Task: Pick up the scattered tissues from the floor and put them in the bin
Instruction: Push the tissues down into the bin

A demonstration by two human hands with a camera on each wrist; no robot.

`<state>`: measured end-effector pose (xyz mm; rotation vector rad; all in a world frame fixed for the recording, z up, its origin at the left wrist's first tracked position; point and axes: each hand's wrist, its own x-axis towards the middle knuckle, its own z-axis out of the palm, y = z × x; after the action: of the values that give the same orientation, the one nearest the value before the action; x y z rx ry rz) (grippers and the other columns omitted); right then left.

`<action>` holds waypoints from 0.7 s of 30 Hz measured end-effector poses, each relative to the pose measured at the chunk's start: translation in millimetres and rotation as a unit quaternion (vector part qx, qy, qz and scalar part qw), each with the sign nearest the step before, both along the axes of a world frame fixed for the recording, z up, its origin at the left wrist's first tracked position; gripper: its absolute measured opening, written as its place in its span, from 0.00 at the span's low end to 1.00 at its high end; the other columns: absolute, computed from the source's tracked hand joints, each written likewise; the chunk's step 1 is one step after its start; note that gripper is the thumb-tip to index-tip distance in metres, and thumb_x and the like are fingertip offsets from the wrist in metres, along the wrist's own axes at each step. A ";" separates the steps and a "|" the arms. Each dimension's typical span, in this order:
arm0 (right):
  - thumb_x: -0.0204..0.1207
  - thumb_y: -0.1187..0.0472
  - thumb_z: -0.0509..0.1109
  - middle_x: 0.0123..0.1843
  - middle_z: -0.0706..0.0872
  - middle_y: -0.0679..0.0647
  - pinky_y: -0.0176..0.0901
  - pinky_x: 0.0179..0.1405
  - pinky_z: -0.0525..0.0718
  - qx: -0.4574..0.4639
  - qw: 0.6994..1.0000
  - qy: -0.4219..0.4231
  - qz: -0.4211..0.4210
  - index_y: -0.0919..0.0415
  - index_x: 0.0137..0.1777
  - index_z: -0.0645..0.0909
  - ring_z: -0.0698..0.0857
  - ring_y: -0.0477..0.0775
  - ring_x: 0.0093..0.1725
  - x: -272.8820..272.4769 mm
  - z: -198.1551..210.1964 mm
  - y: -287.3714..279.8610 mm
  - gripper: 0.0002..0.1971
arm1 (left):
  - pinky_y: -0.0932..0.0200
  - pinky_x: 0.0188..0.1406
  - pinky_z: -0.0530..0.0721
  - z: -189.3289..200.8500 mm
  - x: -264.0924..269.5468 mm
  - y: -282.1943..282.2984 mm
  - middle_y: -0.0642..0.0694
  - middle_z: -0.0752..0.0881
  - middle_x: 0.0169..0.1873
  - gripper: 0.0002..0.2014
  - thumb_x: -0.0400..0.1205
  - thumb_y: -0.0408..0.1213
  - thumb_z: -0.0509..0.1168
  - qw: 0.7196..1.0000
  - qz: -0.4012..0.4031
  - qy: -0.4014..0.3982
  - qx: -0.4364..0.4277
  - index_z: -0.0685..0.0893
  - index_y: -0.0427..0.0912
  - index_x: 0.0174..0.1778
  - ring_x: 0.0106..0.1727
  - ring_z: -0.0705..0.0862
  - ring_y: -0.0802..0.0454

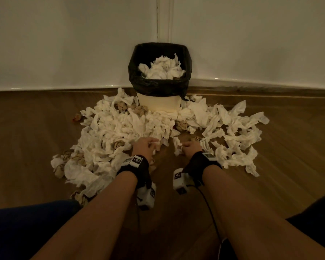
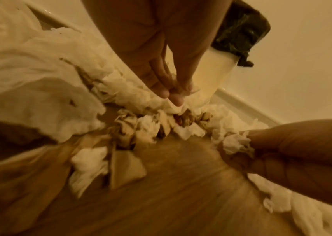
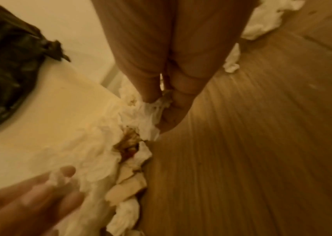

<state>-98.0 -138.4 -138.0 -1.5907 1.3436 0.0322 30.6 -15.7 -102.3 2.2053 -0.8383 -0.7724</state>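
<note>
**Both hands loaded, bin straight up-frame**

While the tissues (image 1: pixel 131 126) lie heaped across the centre of the head view, the bin (image 1: pixel 159 102) stands directly above them in frame, against the wall corner, already part-filled with white wads. Left hand (image 1: pixel 145 146) pinches a tissue at the heap's lower edge; right hand (image 1: pixel 190 146) is clenched round another just beside it. Both sit equally below the bin, neither clearly nearer. Judgement: carry runs straight up-frame over the pile. Brown crumpled paper (image 1: pixel 140 110) mixed in. Wood floor (image 1: pixel 270 184) bare at lower right.
</note>
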 end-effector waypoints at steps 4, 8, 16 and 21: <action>0.79 0.70 0.64 0.58 0.85 0.59 0.46 0.58 0.83 0.003 0.991 -0.113 -0.065 0.71 0.61 0.82 0.84 0.58 0.58 13.7 18.2 -12.4 0.13 | 0.62 0.51 0.80 20.0 9.7 -14.4 0.43 0.88 0.52 0.10 0.82 0.31 0.63 0.995 0.040 -0.014 -0.085 0.88 0.42 0.54 0.55 0.84 0.49; 0.75 0.71 0.69 0.54 0.88 0.61 0.49 0.58 0.84 -0.016 0.966 -0.236 -0.107 0.63 0.50 0.86 0.85 0.57 0.56 26.1 51.3 -22.3 0.07 | 0.51 0.55 0.84 42.3 19.3 -30.6 0.50 0.84 0.42 0.04 0.78 0.35 0.70 0.983 0.080 0.046 -0.156 0.85 0.47 0.46 0.52 0.85 0.47; 0.73 0.68 0.73 0.36 0.84 0.52 0.43 0.44 0.85 -0.131 0.906 -0.374 -0.145 0.54 0.40 0.85 0.82 0.49 0.40 52.0 135.9 -37.4 0.07 | 0.70 0.39 0.80 91.8 38.6 -58.2 0.55 0.85 0.39 0.04 0.75 0.43 0.73 0.943 0.123 -0.013 -0.308 0.83 0.55 0.41 0.43 0.83 0.60; 0.73 0.65 0.73 0.41 0.87 0.50 0.35 0.45 0.85 -0.235 0.885 -0.364 -0.167 0.58 0.47 0.87 0.84 0.44 0.41 73.4 171.6 -59.7 0.05 | 0.83 0.37 0.77 123.8 53.9 -87.7 0.48 0.82 0.49 0.03 0.76 0.39 0.72 0.919 0.134 -0.097 -0.357 0.85 0.52 0.42 0.38 0.81 0.65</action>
<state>-24.6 -198.0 33.7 -1.4876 1.0223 -1.0747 84.5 -103.4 21.5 1.6853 -0.7349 -0.0732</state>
